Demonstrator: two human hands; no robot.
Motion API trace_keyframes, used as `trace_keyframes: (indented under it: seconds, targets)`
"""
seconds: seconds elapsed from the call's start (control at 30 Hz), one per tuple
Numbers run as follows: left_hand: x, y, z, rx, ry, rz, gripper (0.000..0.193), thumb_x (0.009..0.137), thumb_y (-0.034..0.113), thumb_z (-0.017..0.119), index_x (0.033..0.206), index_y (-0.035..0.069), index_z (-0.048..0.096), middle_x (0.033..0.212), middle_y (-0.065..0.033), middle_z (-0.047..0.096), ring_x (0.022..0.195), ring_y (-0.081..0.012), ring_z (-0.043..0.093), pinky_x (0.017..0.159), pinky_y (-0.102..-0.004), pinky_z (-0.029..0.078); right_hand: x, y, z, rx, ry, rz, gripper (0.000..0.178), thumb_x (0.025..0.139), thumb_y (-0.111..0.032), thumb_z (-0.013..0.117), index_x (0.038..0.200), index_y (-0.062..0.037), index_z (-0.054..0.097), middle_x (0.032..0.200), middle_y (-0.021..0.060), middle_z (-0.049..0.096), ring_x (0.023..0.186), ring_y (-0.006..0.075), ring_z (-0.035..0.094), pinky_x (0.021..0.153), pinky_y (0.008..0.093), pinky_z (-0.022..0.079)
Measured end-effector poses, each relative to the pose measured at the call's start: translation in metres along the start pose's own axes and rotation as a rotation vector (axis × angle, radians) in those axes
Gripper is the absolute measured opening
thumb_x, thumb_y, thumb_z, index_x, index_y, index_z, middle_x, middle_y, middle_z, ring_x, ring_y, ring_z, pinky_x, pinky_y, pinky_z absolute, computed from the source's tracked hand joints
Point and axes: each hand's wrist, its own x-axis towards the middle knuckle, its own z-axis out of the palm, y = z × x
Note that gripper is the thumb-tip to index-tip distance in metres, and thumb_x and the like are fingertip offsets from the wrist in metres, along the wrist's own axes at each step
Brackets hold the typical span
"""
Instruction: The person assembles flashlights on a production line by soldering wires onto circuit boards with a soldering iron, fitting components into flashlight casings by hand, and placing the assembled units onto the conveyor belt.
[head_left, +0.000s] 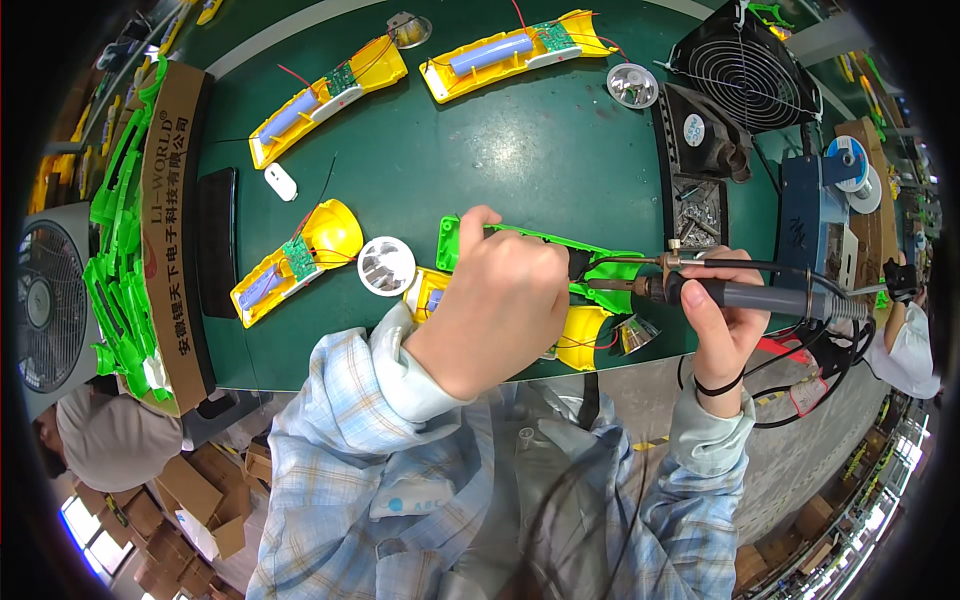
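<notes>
Currently soldering: left hand (500, 305) is clamping the green casing (545, 262) on the surface; right hand (722, 325) fingers are gripping the soldering iron (745, 293).
Casing looks light, rigid plastic; wires likely fragile, so hold it by the edges.

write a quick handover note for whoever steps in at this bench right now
Left hand: gripping the green housing at the table's near edge.
Right hand: holding the soldering iron, tip pointed left at the green housing.
Open yellow units: two at the back, one at left, each showing a board and a blue cell. A loose reflector lies beside the left hand.
Done: cannot tell.
Left: the joint under the tip appears unfinished.
</notes>
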Motion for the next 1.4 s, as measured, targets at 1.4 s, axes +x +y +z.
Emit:
trace_keyframes:
  seconds: [1.4]
  targets:
    - [0.0, -0.004, 0.01, -0.005, 0.119, 0.031, 0.006, 0.066, 0.001, 0.055, 0.061, 0.005, 0.055, 0.053, -0.0064, 0.049, 0.052, -0.0229, 0.05, 0.079, -0.0396, 0.037, -0.01, 0.004, -0.003, -0.031, 0.094, -0.155, 0.02, 0.071, -0.01, 0.065, 0.086, 0.0017, 0.057, 0.085, 0.0059, 0.052, 0.073, 0.0115, 0.046, 0.065, 0.0227, 0.036]
